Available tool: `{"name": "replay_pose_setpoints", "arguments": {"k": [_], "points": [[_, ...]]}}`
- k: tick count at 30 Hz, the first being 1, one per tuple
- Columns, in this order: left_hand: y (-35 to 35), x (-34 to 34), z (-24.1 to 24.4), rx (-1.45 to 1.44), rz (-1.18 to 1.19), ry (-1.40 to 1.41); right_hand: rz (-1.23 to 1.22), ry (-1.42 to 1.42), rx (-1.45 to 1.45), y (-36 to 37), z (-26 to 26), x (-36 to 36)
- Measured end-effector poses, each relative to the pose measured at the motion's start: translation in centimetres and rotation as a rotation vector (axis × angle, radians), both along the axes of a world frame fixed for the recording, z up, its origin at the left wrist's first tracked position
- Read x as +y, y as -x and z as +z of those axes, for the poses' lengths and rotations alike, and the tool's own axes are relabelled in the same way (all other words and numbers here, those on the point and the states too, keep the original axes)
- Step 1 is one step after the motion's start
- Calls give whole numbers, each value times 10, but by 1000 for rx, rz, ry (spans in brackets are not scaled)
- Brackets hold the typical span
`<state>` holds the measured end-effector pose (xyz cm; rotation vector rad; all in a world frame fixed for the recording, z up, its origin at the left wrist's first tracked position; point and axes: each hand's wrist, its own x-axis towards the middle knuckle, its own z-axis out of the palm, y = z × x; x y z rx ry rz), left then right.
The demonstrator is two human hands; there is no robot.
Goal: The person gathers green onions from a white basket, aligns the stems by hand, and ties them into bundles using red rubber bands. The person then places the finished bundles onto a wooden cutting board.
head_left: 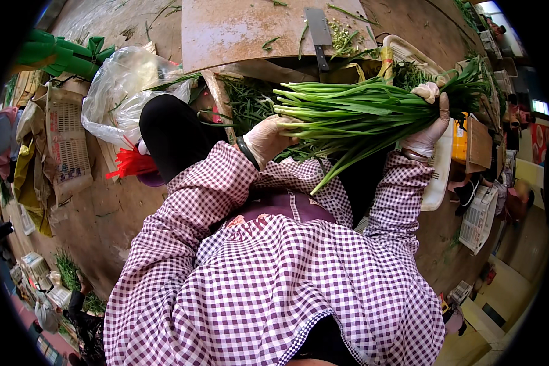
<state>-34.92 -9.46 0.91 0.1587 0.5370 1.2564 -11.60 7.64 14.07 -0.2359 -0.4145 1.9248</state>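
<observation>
A long bunch of leafy green stalks, probably garlic chives, lies across in front of me, pale cut ends to the left. My right hand, in a pale thin glove, is closed around the leafy part, thumb and fingertips showing on top. My left hand, gloved too and with a dark bangle at the wrist, has its fingers curled on the lowest stalks near the pale ends. Beyond the bunch, a cleaver rests on a worn board, its black handle over the near edge. Chopped pale bits lie beside its blade.
A clear plastic bag and red plastic strips are at my left knee. Loose green leaves lie below the board. White plastic crates stand at my right, near a cardboard box. Other people are at the edges.
</observation>
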Motion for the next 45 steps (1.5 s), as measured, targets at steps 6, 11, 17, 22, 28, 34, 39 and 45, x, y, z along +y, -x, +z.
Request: {"name": "replay_pose_setpoints", "arguments": {"k": [6,11,17,22,28,34,39,45], "points": [[33,-13,-4,-208,-121,-140,-1,-81,73,-15,10,9],[79,-32,-28,1038,-424,123,-80,-51,69,-25,12,10],[62,-20,53,1904,-397,-75,-118,-79,-72,-9,18,6],[24,22,91,1766,108,-534,-214,-95,-390,47,32,-14],[-20,57,110,1571,393,-594,-109,-570,-847,123,46,-66],[3,31,100,1162,391,-551,-111,-1318,-1346,160,47,-75],[55,-9,119,719,466,-230,-15,-1597,-1089,169,50,-74],[172,-65,107,114,852,-414,169,-896,-1007,100,45,-36]]}}
